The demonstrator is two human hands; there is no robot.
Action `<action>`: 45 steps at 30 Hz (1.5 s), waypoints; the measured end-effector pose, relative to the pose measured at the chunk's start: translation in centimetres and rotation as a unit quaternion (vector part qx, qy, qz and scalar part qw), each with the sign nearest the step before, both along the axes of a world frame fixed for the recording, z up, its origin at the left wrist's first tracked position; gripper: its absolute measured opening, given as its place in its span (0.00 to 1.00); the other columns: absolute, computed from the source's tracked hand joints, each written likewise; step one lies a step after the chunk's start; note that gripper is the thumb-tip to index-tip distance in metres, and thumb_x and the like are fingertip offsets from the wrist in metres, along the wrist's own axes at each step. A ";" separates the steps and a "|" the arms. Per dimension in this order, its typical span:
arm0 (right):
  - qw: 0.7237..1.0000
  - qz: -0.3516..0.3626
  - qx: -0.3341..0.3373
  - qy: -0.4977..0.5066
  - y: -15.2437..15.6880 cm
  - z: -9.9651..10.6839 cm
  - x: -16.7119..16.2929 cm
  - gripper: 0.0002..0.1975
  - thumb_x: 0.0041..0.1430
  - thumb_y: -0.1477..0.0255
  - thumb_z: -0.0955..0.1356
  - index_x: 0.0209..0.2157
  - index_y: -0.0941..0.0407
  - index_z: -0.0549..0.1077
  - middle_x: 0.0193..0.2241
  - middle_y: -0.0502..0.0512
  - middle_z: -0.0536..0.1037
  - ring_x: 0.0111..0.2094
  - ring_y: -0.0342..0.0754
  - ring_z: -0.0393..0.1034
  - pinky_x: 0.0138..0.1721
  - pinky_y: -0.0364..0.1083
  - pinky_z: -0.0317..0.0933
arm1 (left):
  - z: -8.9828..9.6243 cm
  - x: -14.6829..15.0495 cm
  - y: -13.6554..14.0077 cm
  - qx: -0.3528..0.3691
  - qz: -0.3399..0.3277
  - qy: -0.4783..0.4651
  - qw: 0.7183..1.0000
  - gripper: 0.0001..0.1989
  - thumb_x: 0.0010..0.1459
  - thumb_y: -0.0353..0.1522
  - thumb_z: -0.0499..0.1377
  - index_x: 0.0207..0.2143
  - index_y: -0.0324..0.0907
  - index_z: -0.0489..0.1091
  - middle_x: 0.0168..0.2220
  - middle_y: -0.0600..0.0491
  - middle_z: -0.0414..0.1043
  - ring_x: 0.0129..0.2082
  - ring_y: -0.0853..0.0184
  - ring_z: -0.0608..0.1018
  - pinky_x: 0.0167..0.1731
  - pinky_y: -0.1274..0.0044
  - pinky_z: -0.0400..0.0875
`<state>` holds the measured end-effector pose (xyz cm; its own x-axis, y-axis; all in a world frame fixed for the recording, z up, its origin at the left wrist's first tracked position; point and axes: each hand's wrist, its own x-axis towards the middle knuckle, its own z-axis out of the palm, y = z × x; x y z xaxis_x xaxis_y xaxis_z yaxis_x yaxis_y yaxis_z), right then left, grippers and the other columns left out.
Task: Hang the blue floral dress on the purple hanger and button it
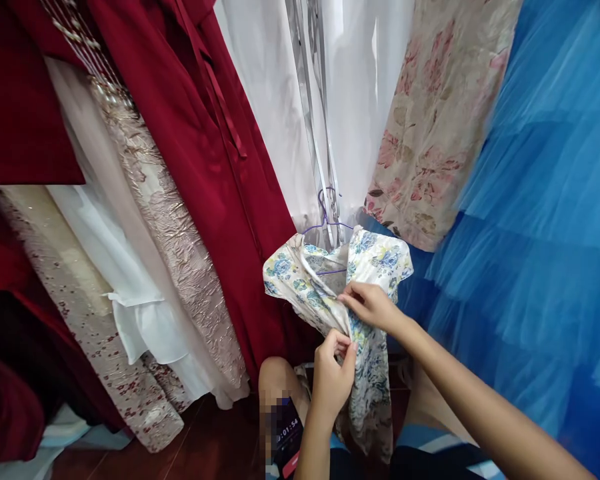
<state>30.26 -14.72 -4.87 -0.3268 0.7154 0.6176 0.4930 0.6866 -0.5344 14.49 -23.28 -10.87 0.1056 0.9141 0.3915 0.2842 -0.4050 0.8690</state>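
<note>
A white cap-sleeved dress (380, 260) with blue and yellow flowers hangs on a thin purple wire hanger (325, 225). Its neckline forms a V, and the hanger's lower bar shows inside the opening. My right hand (370, 305) pinches the edge of the fabric just below the V. Lower down and to the left, my left hand (334, 365) has thumb and fingertips closed on the front of the same dress. Any fastener between the fingers is too small to make out. Below my hands, the lower part of the dress falls between my legs.
Dark red garments (215, 200) and a beige textured dress (180, 233) hang at left. White fabric (265, 80) with silvery ribbons hangs behind the hanger, beside a pink-flowered garment (425, 147). Blue tulle (540, 220) fills the right. A phone (289, 430) lies by my left leg, above dark red floor tiles (200, 443).
</note>
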 end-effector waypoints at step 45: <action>0.955 -0.065 0.232 -0.171 7.9 3.8 -0.2 0.18 0.71 0.63 0.58 0.33 0.56 0.72 0.24 0.55 0.76 0.24 0.46 0.66 0.26 0.43 0.50 | 17.7 -0.9 17.5 0.102 -0.020 -0.261 0.960 0.13 0.59 0.37 0.60 0.26 0.40 0.64 0.19 0.62 0.52 0.17 0.76 0.56 0.18 0.82 0.49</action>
<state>30.02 -6.86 -1.09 -0.4935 0.4390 0.7509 0.6819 0.7311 0.0207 13.61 -5.81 6.85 -0.1208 0.8118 0.5713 -0.1881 -0.5838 0.7898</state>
